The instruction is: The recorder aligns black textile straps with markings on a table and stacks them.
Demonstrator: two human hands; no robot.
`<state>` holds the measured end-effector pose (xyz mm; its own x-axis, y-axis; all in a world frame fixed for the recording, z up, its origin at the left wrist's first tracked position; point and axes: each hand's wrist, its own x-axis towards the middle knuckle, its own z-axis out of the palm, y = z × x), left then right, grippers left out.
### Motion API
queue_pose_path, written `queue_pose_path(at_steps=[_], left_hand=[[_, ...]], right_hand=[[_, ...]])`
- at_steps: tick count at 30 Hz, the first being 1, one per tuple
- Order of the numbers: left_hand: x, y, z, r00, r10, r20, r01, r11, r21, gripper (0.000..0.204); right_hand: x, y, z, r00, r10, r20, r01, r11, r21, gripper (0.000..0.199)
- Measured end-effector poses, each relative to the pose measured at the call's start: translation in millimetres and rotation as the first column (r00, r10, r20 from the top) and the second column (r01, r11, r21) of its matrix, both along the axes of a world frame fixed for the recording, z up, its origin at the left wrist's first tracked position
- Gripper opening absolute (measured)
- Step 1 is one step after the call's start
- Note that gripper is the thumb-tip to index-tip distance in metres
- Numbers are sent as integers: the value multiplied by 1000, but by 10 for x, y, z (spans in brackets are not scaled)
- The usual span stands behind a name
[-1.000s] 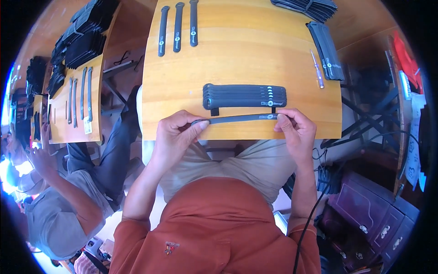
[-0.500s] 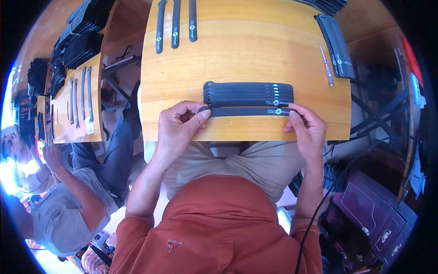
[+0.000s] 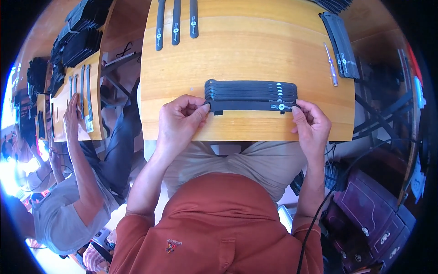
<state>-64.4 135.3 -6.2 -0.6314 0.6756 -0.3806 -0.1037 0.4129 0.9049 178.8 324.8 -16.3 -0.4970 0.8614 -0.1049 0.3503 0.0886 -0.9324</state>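
A dark grey strap (image 3: pixel 244 106) with a pale printed mark lies level along the near edge of a fanned stack of similar straps (image 3: pixel 246 89). My left hand (image 3: pixel 181 119) pinches its left end between thumb and fingers. At the other end, my right hand (image 3: pixel 312 124) pinches the strap the same way. Two small dark tabs (image 3: pixel 218 113) poke out below the strap, toward me. The overlapping straps behind show their rounded ends in a row at the left.
Three single straps (image 3: pixel 176 23) lie apart at the table's far left. A thin screwdriver (image 3: pixel 331 66) and a bundle of straps (image 3: pixel 342 45) rest along the right edge. On the left, a co-worker's hand (image 3: pixel 71 116) is at another table with straps (image 3: pixel 82 91). A purple cabinet (image 3: pixel 369 219) stands lower right.
Both hands have moved the held strap slightly away from me, onto the near edge of the stack. The small tabs now show below it. The co-worker's hand has risen to their table.
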Motion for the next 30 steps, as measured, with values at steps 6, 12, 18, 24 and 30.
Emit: queue_pose_path(at_steps=[6,12,18,24,30], left_hand=[[0,21,15,999,-18,-31,17,999,-37,11],[12,43,18,1000,4,-27,-6,998,-56,11],[-1,73,44,999,-12,-53,7,995,-100,11],[-5,70,28,998,-21,-66,16,997,-78,10],[-14,59,-27,999,-21,-48,18,998,-56,9]], right_hand=[[-2,29,25,999,38,4,-38,998,46,18],[-13,45,26,998,55,-5,-54,996,68,16],[-39,38,8,1000,19,-12,-18,997,74,15],[-35,51,-26,1000,18,-14,-17,997,70,15],[-36,59,-19,1000,20,2,-20,995,98,14]])
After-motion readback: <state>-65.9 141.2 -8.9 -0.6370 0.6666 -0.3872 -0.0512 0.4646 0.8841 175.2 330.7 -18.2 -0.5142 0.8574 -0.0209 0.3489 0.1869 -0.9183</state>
